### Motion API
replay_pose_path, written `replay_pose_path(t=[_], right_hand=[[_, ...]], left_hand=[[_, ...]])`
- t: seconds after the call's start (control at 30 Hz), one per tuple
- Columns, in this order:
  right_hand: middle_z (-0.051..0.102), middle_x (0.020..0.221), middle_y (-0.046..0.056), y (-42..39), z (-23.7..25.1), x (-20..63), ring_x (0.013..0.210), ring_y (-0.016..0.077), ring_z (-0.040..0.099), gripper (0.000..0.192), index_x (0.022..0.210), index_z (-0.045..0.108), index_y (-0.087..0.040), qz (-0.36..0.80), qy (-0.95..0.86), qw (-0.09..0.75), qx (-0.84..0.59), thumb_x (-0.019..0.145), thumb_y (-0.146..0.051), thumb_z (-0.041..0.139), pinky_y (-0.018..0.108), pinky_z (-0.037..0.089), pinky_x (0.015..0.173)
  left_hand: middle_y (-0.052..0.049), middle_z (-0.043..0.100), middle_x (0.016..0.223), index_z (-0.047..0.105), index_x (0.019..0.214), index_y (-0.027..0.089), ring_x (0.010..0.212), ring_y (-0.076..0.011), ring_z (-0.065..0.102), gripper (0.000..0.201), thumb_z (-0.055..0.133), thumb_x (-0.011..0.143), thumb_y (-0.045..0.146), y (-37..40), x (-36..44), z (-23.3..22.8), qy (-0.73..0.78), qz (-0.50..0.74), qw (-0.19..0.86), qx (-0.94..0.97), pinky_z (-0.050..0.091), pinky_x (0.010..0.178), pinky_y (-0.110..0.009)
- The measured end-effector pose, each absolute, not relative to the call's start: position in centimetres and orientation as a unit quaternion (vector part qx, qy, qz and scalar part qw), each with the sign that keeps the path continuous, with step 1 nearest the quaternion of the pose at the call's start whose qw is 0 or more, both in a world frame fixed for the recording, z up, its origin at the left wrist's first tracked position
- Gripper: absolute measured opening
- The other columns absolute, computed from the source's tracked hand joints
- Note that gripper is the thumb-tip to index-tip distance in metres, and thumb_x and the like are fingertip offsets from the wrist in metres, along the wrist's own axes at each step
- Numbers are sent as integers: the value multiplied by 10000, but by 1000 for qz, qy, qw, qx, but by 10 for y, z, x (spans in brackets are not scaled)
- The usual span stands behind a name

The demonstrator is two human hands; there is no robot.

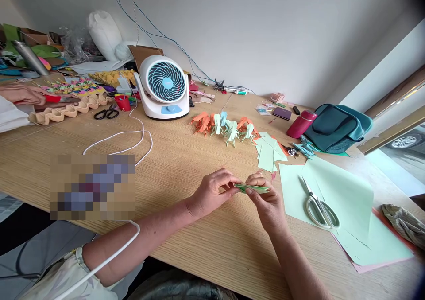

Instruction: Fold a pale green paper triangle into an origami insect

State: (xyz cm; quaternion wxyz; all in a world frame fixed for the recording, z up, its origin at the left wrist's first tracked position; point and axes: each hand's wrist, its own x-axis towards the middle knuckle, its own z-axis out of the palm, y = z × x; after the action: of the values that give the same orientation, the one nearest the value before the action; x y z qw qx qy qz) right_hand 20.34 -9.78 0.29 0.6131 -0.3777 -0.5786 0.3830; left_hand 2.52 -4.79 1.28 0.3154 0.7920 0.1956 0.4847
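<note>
Paper (251, 188), a narrow green folded strip, sits pinched between our left hand (212, 192) and right hand (267, 204), fingertips closed on each end above the table (186, 167); we judge a crease is being pressed; next needs a firm, even pinch; thin, matte sheets (345, 193) and scissors (318, 207) lie right of our fingers.

matt green paper piece (252, 188), wood-grain table (199, 251)
</note>
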Motion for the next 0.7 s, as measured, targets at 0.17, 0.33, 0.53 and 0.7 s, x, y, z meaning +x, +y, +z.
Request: replay_pose_path(t=[0.17, 0.33, 0.53, 0.7], right_hand=[[541, 947, 14, -98, 3, 205, 925, 166, 521, 75, 912, 692, -282, 390, -574, 614, -376, 863, -228, 710, 300, 442, 816], [562, 950, 14, -98, 3, 206, 930, 163, 540, 68, 903, 698, -273, 409, -558, 621, -368, 858, -227, 719, 300, 446, 816], [592, 932, 15, -98, -1, 204, 900, 161, 558, 69, 913, 700, -273, 438, -529, 631, -360, 855, -245, 725, 307, 461, 793], [619, 929, 13, -99, 0, 201, 888, 167, 592, 100, 922, 672, -269, 439, -529, 627, -365, 844, -271, 734, 322, 501, 788]], left_hand=[[-65, 678, 881, 708, 942, 132, 776, -120, 646, 81, 649, 889, 146, -49, 26, 13, 198, 497, 344, 772, 557, 671, -211], [-56, 699, 857, 686, 936, 125, 690, -121, 701, 81, 669, 881, 181, -53, 26, 12, 215, 508, 413, 725, 594, 653, -222], [-39, 714, 827, 684, 910, 150, 699, -104, 643, 55, 697, 858, 156, -52, 23, 15, 207, 516, 286, 780, 512, 614, -190], [-19, 699, 805, 667, 900, 164, 639, -83, 575, 38, 689, 869, 167, -51, 22, 18, 198, 510, 214, 809, 483, 625, -195]])
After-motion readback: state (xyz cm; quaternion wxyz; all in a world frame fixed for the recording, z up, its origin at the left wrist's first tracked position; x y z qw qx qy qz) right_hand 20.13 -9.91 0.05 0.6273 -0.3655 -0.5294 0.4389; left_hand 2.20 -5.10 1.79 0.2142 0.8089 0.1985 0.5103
